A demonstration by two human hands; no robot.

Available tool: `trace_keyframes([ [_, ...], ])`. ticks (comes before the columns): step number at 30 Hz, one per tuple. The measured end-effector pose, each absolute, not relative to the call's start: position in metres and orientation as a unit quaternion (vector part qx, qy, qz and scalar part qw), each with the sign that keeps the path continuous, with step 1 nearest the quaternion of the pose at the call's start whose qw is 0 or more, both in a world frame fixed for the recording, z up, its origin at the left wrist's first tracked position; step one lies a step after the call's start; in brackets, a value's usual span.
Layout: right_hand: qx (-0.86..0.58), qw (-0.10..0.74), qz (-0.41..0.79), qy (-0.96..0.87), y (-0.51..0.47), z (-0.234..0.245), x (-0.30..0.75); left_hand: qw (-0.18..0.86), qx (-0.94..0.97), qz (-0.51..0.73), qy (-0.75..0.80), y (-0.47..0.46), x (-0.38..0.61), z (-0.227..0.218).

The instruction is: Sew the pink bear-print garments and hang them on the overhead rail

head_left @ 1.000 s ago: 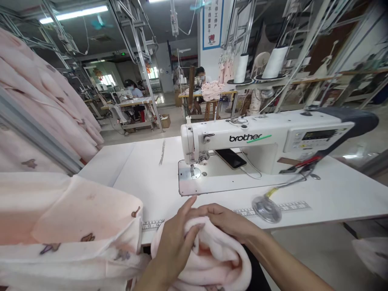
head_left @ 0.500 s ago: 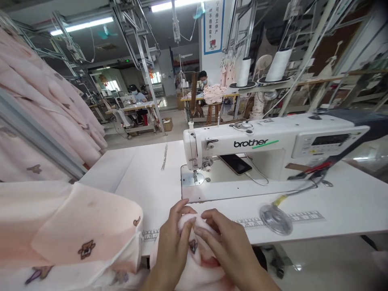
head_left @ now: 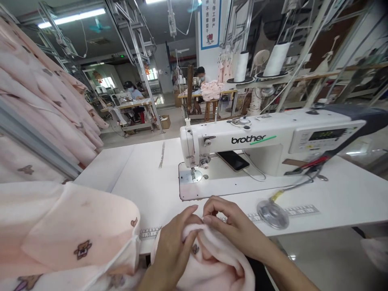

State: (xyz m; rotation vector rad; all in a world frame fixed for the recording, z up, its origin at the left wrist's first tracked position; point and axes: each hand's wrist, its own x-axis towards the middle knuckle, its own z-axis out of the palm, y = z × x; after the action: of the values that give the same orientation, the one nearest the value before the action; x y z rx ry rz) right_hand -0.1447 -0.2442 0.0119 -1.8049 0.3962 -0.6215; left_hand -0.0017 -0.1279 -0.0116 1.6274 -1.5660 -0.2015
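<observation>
Both of my hands work at a soft pale pink fleece garment [head_left: 215, 262] bunched at the front edge of the white sewing table [head_left: 142, 182]. A small brown bear print shows on its fold. My left hand [head_left: 174, 246] pinches the fleece from the left side, and my right hand [head_left: 233, 226] pinches its upper fold with thumb and fingertips. Just beyond my fingers stands the white Brother sewing machine [head_left: 257, 139], its needle plate [head_left: 190, 176] a short way from the fabric. A larger bear-print pink fabric [head_left: 72, 226] lies bundled to the left of my left hand.
A black phone [head_left: 233, 161] lies on the machine bed. A clear round disc [head_left: 273, 214] and a ruler strip [head_left: 298, 211] sit on the table's right front. Pink fabric [head_left: 39, 93] hangs at left. Thread cones [head_left: 275, 60] stand behind the machine. Co-workers sit at distant machines.
My right hand has moved from lying across the fleece to pinching its upper fold. More of the fleece now shows below my hands, and the view has shifted slightly.
</observation>
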Motion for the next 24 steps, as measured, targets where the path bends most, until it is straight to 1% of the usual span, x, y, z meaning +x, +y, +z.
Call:
trace_keyframes([
  [1,-0.768,0.565,-0.254,0.162,-0.246,0.014,-0.144,0.426,0.636,-0.077,-0.638,-0.127,-0.002,-0.01],
  [2,-0.76,0.587,-0.235,0.153,-0.248,0.014,-0.143,0.434,0.625,-0.068,-0.645,-0.127,-0.003,-0.009],
  [5,-0.678,0.713,-0.129,0.127,-0.253,0.01,-0.138,0.465,0.594,-0.032,-0.655,-0.126,-0.003,-0.008],
  [7,-0.618,0.775,-0.065,0.117,-0.255,0.004,-0.134,0.472,0.571,-0.012,-0.672,-0.126,-0.002,-0.008],
  [10,-0.589,0.799,-0.049,0.112,-0.256,-0.004,-0.133,0.441,0.581,0.012,-0.684,-0.127,0.0,-0.01],
  [12,-0.609,0.782,-0.077,0.112,-0.252,-0.006,-0.135,0.41,0.613,0.019,-0.675,-0.127,0.0,-0.011],
  [13,-0.632,0.756,-0.115,0.125,-0.249,-0.006,-0.137,0.41,0.628,0.018,-0.661,-0.127,-0.001,-0.012],
  [16,-0.71,0.617,-0.265,0.211,-0.231,-0.007,-0.141,0.472,0.665,-0.008,-0.578,-0.128,-0.005,-0.015],
  [17,-0.731,0.568,-0.293,0.237,-0.224,-0.008,-0.142,0.493,0.676,-0.028,-0.547,-0.129,-0.007,-0.015],
  [19,-0.761,0.511,-0.298,0.266,-0.214,-0.009,-0.143,0.512,0.693,-0.079,-0.501,-0.132,-0.011,-0.011],
  [22,-0.784,0.496,-0.285,0.241,-0.213,-0.005,-0.145,0.507,0.706,-0.14,-0.474,-0.136,-0.012,0.003],
  [24,-0.808,0.488,-0.271,0.19,-0.224,0.003,-0.147,0.491,0.695,-0.175,-0.496,-0.139,-0.009,0.014],
])
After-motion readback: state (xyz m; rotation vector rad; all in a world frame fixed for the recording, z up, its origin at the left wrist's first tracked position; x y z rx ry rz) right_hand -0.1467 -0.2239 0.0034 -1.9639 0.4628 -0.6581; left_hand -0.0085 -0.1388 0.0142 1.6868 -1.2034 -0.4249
